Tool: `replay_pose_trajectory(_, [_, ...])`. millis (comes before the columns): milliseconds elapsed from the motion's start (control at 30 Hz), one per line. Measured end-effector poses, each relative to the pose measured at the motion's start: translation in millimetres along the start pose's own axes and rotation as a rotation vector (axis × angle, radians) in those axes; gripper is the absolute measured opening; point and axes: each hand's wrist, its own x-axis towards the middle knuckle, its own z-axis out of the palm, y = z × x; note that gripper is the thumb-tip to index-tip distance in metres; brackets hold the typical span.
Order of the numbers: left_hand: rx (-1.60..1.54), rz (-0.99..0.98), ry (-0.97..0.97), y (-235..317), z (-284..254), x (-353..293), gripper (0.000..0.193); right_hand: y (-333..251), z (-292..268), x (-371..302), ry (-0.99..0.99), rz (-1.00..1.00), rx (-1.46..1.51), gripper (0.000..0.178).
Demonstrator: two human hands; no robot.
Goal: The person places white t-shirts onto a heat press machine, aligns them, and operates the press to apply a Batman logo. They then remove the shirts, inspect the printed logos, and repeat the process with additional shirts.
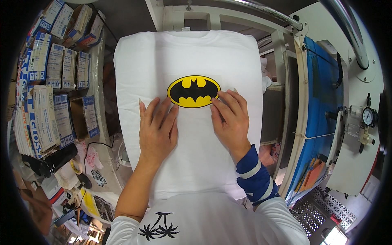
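A white T-shirt (188, 151) lies spread flat in front of me, collar at the far end. On its chest sits an oval emblem (193, 92), a black bat shape on yellow with a dark outline. A faint, nearly clear rectangle shows around the oval, like a film. My left hand (158, 128) rests at the emblem's lower left edge, fingers spread and fingertips touching there. At the right edge my right hand (231, 118) lies with its fingers stretched out, fingertips on the emblem's border. Neither hand visibly grips anything. What is under the shirt is hidden.
Stacked cardboard boxes (55, 67) fill a shelf at the left. A white metal frame (220, 18) stands beyond the shirt. To the right are a blue panel (316, 102), a pressure gauge (368, 116) and a chrome tube (349, 36). A dark cable (87, 153) trails at left.
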Motion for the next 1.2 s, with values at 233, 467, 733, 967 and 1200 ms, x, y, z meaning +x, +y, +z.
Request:
replay_pose_trajectory(233, [-0.046,-0.035,0.015,7.5,-5.3,7.4,0.037,-12.9,-8.3,12.3,-0.119,0.126,-0.032,0.018])
replay_pose_trajectory(467, [-0.129,-0.181,0.15,-0.8,-35.1,28.8,0.032,-19.2,-100.3,16.9,0.187,0.065,0.006,0.019])
replay_pose_trajectory(733, [-0.21,-0.477,0.269,-97.9,-72.9,-177.8,0.012,51.7,-376.3,-178.1,0.684,0.517,-0.728,0.038])
replay_pose_trajectory(967, [-0.184,-0.909,0.063,-144.6,20.4,-408.4,0.019,100.2,-399.5,-202.6,0.257,0.693,-0.709,0.077])
replay_pose_trajectory(1200, [-0.06,-0.566,-0.74,-125.8,90.7,-518.7,0.024,22.2,-361.9,-186.9,0.289,0.624,-0.693,0.08])
